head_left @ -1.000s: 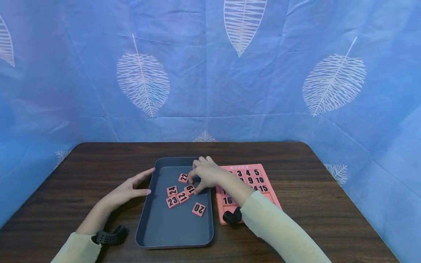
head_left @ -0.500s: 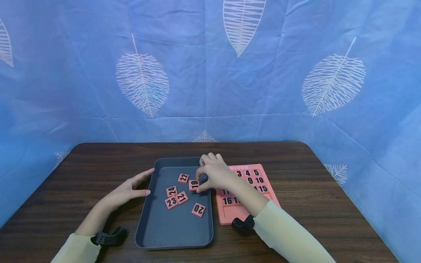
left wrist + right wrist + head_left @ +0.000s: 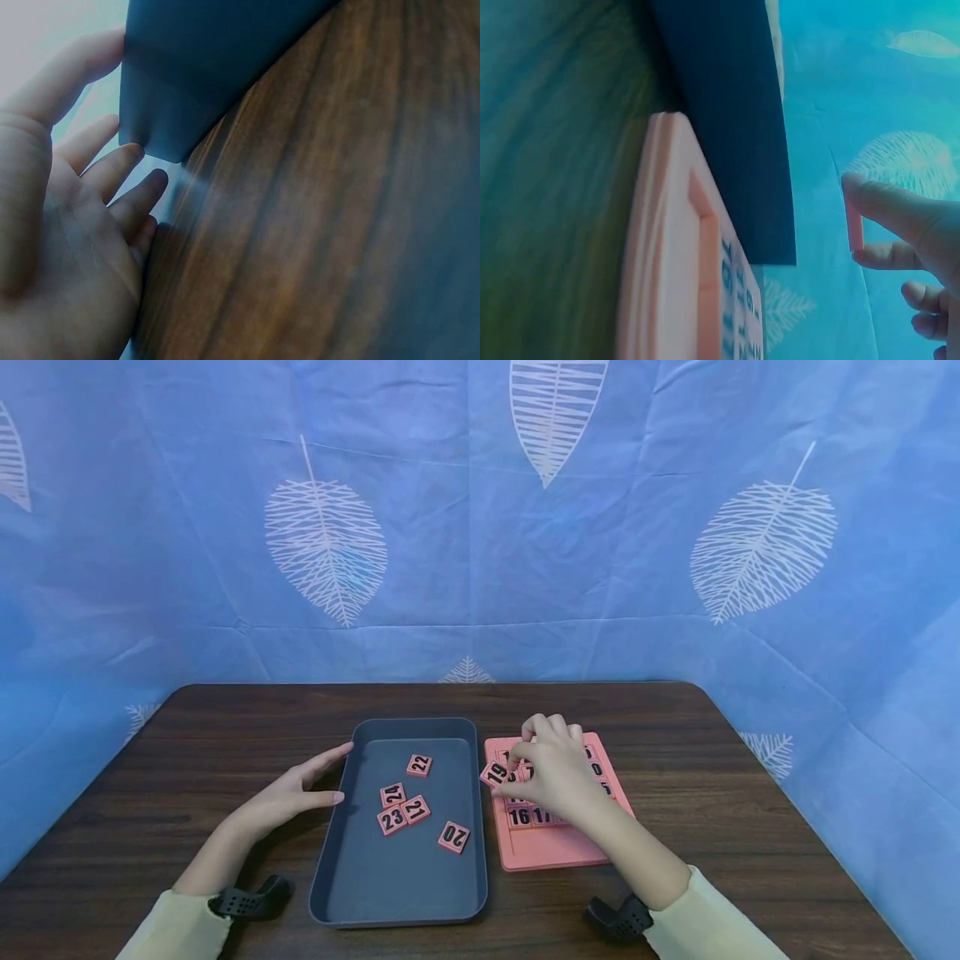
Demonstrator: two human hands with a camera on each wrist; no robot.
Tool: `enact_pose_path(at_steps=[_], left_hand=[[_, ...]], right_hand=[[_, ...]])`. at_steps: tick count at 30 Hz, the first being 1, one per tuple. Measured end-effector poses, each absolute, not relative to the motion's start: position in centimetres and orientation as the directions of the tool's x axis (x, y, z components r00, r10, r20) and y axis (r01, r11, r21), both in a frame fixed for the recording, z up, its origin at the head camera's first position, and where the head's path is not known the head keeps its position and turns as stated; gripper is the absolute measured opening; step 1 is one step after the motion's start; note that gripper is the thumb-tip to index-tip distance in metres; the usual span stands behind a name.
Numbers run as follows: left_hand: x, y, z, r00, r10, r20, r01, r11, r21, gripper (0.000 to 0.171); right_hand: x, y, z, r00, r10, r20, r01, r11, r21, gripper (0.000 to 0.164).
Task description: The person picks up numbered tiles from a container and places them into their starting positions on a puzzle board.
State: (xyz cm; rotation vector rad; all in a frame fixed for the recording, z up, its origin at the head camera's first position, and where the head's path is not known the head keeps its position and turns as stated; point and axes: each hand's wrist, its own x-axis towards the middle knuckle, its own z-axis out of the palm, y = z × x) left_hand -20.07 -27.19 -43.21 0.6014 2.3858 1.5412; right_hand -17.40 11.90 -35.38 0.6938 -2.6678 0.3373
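My right hand (image 3: 558,772) pinches a pink number tile marked 19 (image 3: 494,773) between thumb and index finger, above the left edge of the pink number board (image 3: 555,852). In the right wrist view the tile (image 3: 853,221) shows edge-on, raised off the board (image 3: 676,247). Rows of numbered tiles sit in the board, partly hidden behind the hand; its bottom row shows 16 and 17. My left hand (image 3: 288,797) rests with extended fingers against the left rim of the dark grey tray (image 3: 405,914); the left wrist view shows the fingertips (image 3: 131,150) at the tray wall.
Inside the tray lie loose tiles: 22 (image 3: 419,765), 24 (image 3: 392,794), 23 (image 3: 392,819), 21 (image 3: 416,809) and 20 (image 3: 453,837). Tray and board stand side by side on a dark wooden table (image 3: 712,793). A blue leaf-patterned cloth (image 3: 465,543) hangs behind.
My right hand has drawn tile 19 away from the other tiles, lifted it out of the tray and carried it right to the board. The left hand has stayed at the tray.
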Motion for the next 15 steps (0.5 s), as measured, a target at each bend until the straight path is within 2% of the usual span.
enact_pose_path(at_steps=[15], left_hand=[[-20.1, -27.2, -43.1, -0.879, 0.475, 0.028, 0.213, 0.341, 0.915, 0.073]], right_hand=[[-14.3, 18.4, -37.4, -0.912, -0.188, 0.366, -0.267, 0.947, -0.179, 0.037]])
